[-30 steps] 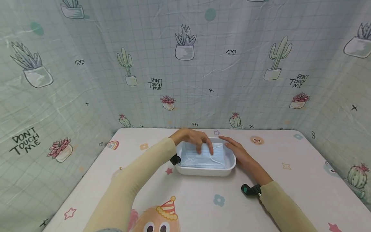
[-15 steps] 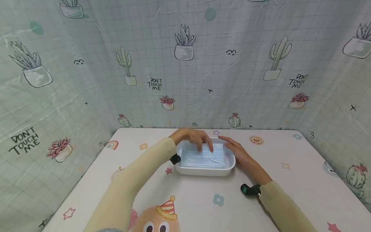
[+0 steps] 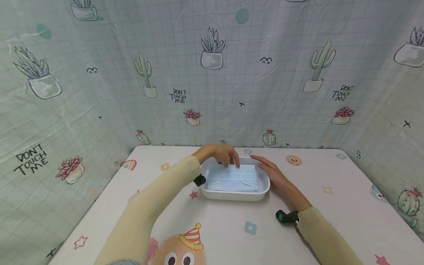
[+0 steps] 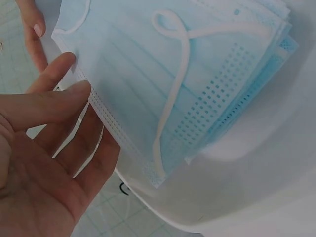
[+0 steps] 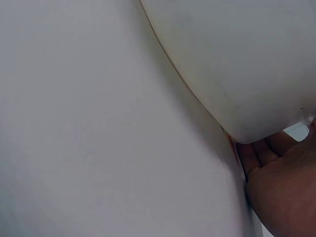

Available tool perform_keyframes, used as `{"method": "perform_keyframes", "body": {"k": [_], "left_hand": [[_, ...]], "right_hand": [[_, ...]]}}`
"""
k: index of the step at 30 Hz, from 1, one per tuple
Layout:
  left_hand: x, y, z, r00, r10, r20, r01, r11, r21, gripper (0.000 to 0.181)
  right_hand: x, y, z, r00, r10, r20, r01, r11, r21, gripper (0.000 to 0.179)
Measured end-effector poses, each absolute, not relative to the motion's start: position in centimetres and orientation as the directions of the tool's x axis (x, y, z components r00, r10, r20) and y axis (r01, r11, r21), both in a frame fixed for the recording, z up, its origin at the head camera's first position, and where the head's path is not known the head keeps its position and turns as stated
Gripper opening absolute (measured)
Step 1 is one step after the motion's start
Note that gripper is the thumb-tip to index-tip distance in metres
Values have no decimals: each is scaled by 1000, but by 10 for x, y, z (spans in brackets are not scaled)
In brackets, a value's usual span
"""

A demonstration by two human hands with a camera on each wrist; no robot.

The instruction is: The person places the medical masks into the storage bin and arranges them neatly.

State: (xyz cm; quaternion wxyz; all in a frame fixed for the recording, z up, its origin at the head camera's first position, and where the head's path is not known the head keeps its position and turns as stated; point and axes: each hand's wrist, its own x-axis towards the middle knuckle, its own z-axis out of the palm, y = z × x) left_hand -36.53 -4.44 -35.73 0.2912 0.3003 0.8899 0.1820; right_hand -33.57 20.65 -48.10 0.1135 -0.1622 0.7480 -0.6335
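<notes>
A stack of light blue face masks (image 3: 232, 180) with white ear loops lies in a white plastic tray (image 3: 233, 197) in the head view. From the far left, my left hand (image 3: 220, 152) reaches over the tray, its fingers pointing down at the stack's far edge. In the left wrist view, the thumb and index fingertip (image 4: 69, 59) touch that edge, while the other fingertips are hidden behind it. My right hand (image 3: 273, 173) holds the tray's right far corner, thumb at the rim and fingers along the outside; in the right wrist view those fingers (image 5: 256, 155) tuck against the wall.
The tray stands on a white tabletop (image 3: 218, 228) printed with stars, flowers and cartoon faces. A cactus-print curtain (image 3: 238, 84) hangs behind and on both sides. A dark wrist camera (image 3: 286, 217) is strapped at the right sleeve.
My left fingers have drawn back from the middle of the top mask to the stack's far edge, uncovering more of it. My right hand and the tray keep their places.
</notes>
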Motion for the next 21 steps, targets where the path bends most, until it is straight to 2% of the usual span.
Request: {"method": "perform_keyframes", "body": {"k": [13, 21], "left_hand": [[-364, -48, -364, -710, 606, -358, 434, 777, 456, 31], [-362, -49, -367, -722, 610, -328, 445, 771, 455, 30]], "right_hand": [[-337, 204, -482, -928, -372, 26, -80, 132, -988, 48], [-335, 205, -481, -925, -380, 35, -95, 142, -985, 49]]}}
